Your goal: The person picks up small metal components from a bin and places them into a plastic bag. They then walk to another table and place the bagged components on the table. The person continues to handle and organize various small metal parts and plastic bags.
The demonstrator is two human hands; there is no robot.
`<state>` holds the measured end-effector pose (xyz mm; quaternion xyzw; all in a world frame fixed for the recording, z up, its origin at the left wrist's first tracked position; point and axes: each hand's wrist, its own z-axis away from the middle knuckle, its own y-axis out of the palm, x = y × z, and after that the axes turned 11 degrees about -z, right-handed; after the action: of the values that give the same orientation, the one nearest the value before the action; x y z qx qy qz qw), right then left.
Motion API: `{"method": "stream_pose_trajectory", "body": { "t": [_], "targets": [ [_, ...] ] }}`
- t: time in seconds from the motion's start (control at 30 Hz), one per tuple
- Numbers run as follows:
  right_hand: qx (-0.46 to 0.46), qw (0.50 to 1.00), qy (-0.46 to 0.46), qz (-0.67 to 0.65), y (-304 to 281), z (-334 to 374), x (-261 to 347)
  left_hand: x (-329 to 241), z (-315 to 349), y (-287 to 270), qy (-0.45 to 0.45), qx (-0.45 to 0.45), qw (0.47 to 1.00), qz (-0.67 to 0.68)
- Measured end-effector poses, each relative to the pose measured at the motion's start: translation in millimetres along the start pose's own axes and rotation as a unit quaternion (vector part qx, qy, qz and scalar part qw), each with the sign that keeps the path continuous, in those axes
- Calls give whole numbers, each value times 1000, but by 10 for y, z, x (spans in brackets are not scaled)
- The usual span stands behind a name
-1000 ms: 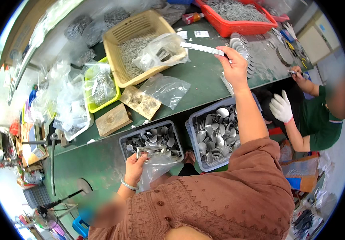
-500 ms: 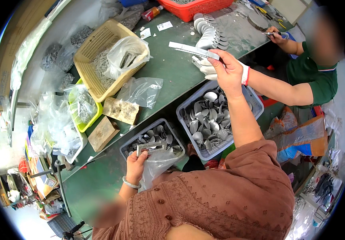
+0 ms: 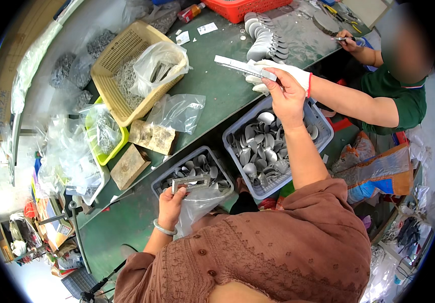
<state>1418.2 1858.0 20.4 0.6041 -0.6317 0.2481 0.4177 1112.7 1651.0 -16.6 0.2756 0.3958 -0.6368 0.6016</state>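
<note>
My right hand [image 3: 288, 96] is raised over the table edge, thumb and fingers closed on one end of a long, flat silver metal bar [image 3: 242, 66] that points to the left. Lower down, my left hand [image 3: 170, 206] pinches a small rectangular metal frame [image 3: 191, 183] with an open middle. Under that frame hangs a clear plastic bag [image 3: 194, 207], and behind it is a grey basket [image 3: 158, 190] of dark, rounded metal pieces. A co-worker's white-gloved hand [image 3: 300, 74] is just behind my right hand, partly hidden by it.
A larger grey basket [image 3: 226, 137] of spoon-shaped metal pieces stands below my right forearm. On the green table [image 3: 217, 91] are a tan basket [image 3: 107, 53], a wooden block [image 3: 152, 137], a red basket [image 3: 237, 14] and a fanned row of metal discs [image 3: 263, 43]. A co-worker [image 3: 384, 96] sits at right.
My right hand and the metal bar have shifted slightly down. The co-worker's gloved hand has moved up behind them. My left hand and the frame have hardly moved.
</note>
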Motion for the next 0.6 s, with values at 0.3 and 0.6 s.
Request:
{"method": "stream_pose_trajectory", "body": {
  "t": [0.3, 0.6],
  "targets": [
    [-45, 997, 20, 63, 8, 233, -271, 12, -4, -48, -17, -8, 1000, -8],
    [-114, 972, 52, 200, -121, 660, -1061, 18, -16, -40, -23, -6, 1000, 3]
  ]
}}
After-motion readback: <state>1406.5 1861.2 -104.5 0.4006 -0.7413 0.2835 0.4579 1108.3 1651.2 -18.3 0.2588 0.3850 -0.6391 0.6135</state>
